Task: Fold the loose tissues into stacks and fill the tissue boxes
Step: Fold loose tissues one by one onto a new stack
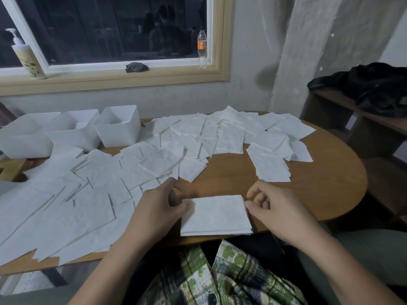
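While fingers (186, 206) curl, pinching stack (217, 215) edges

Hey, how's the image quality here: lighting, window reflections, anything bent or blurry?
In the head view the light is dim and flat; the window glass mirrors faint figures against darkness; wide-angle distortion bows the table edge and sill; the near tissue stack looks sharp, the white boxes slightly washed out.

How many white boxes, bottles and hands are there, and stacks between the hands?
White boxes: 3
Bottles: 2 (pump bottle, soda bottle)
Hands: 2 (left hand, right hand)
Folded tissue stack between the hands: 1
Total: 8
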Motion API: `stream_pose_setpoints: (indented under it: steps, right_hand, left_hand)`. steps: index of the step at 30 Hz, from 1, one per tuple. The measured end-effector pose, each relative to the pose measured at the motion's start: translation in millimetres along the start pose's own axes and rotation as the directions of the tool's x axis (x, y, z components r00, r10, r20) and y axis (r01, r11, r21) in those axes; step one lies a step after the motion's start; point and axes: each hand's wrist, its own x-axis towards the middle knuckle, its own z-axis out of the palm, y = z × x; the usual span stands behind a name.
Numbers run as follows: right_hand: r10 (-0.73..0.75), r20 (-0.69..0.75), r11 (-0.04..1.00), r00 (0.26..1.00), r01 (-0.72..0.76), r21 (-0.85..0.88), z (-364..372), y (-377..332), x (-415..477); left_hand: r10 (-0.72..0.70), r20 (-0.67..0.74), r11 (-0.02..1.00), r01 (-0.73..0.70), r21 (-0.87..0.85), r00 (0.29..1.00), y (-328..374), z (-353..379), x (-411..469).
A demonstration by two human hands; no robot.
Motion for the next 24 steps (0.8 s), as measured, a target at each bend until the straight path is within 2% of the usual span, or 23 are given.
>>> stream_pose_setpoints:
  steps: [4, 8, 14, 24]
  right_hand:
    - [-0.084, -0.141, 0.958, 0.986, 0.041, -0.282, -12, 24, 33]
    - [-0.111, -0.144, 0.890, 0.983, 0.034, -0.454, -23, 48, 65]
    - [-0.054, -0.032, 0.862, 0.998, 0.030, -0.506, -31, 58, 79]
    - [-0.071, -0.044, 0.835, 0.997, 0.035, -0.549, -35, 54, 80]
  left_hand:
    - [0.051, -0.105, 0.998, -0.048, 0.027, 0.993, -2, 6, 0]
    - [0.101, -0.165, 0.995, -0.099, 0.023, 0.981, -5, 11, 0]
    - [0.101, -0.167, 0.995, -0.102, 0.001, 0.981, -8, 13, -1]
    - [0.093, -0.160, 0.995, -0.095, -0.009, 0.983, -11, 14, -1]
